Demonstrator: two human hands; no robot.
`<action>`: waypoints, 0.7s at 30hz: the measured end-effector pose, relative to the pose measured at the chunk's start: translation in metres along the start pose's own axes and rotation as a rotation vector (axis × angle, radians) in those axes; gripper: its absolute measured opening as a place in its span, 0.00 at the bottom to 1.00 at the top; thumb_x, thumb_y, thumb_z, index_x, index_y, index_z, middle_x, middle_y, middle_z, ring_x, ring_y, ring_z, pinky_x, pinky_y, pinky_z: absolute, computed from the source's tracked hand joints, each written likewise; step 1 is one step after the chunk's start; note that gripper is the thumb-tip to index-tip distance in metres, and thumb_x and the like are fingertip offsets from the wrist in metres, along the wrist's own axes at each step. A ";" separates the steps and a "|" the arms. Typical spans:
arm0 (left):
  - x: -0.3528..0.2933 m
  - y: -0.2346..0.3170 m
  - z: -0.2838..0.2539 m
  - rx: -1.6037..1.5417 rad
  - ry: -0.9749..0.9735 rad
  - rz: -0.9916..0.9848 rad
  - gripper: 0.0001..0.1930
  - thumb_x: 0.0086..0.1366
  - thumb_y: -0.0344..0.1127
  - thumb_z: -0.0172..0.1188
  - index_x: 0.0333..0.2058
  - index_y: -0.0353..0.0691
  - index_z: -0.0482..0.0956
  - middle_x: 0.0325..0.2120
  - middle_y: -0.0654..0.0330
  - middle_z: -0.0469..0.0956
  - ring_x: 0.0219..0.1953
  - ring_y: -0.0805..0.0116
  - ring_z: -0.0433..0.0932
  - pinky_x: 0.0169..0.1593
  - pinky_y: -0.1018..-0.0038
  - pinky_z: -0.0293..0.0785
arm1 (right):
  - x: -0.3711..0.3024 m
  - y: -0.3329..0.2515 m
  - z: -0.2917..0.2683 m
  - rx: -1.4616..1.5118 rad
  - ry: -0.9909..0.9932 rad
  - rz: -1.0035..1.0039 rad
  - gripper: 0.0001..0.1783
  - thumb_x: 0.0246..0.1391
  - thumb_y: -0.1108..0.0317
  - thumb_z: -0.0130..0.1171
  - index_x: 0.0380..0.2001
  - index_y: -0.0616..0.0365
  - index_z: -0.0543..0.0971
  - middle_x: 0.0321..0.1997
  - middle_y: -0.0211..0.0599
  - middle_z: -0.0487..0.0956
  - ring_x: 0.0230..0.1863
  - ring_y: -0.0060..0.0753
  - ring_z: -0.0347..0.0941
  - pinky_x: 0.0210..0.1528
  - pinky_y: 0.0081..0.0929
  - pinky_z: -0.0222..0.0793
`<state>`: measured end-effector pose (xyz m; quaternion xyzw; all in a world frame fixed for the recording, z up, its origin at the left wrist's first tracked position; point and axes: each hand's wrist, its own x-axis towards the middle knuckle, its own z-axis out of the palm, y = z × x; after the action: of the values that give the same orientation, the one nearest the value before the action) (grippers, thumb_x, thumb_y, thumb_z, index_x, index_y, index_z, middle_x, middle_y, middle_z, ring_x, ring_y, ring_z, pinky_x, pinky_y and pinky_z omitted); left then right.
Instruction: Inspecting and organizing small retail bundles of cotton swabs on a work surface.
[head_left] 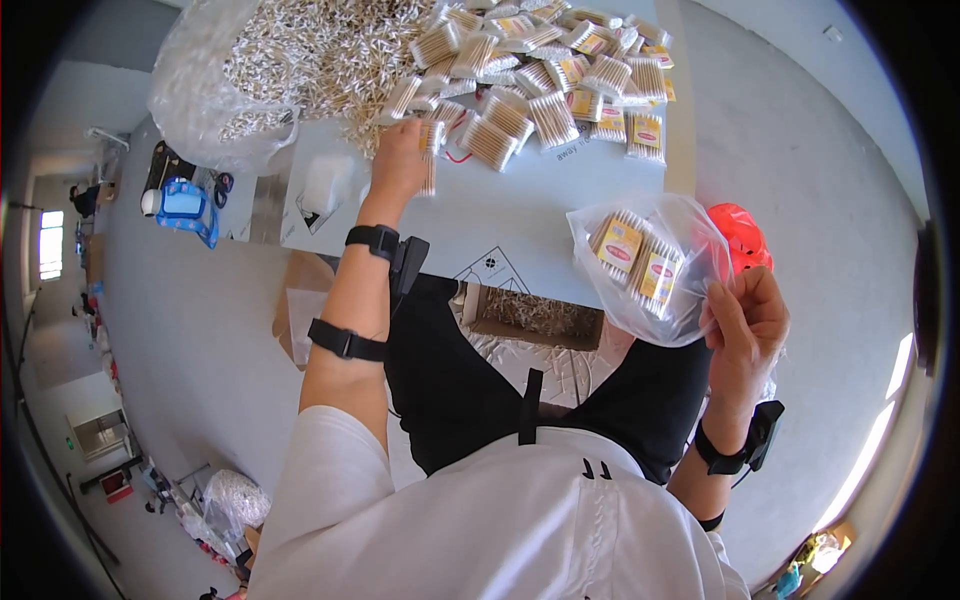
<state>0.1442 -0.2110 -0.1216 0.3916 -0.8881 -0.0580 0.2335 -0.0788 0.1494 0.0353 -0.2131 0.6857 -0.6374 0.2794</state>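
My right hand (748, 315) pinches the rim of a clear plastic bag (695, 300) at the table's near right corner. Inside the bag, side by side, lie packs of cotton swabs (618, 245) with yellow labels. At the left, my left hand (400, 165) is closed on a pack of cotton swabs (431, 160), its fingertips partly hidden behind the hand. Right beside it spreads a heap of similar packs (555, 120), some with yellow labels showing.
Loose cotton swabs (320, 60) pile up at the far left, partly in a large clear bag (180, 110). A blue-covered bottle (183, 205) and scissors (223, 187) lie on the left. A red plastic bag (738, 235) hangs by the right edge. Below the table is a cardboard box (535, 340).
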 end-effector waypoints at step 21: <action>0.004 0.117 0.018 -0.192 -0.568 -0.393 0.32 0.57 0.60 0.61 0.35 0.27 0.78 0.31 0.39 0.79 0.37 0.43 0.79 0.44 0.58 0.76 | -0.001 0.001 -0.007 -0.033 -0.029 -0.041 0.11 0.56 0.73 0.60 0.24 0.57 0.69 0.17 0.27 0.73 0.14 0.10 0.62 0.17 0.10 0.55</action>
<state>0.0554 -0.1345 -0.1029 0.4996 -0.8158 -0.2914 -0.0027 -0.0830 0.1554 0.0350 -0.2408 0.6874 -0.6285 0.2729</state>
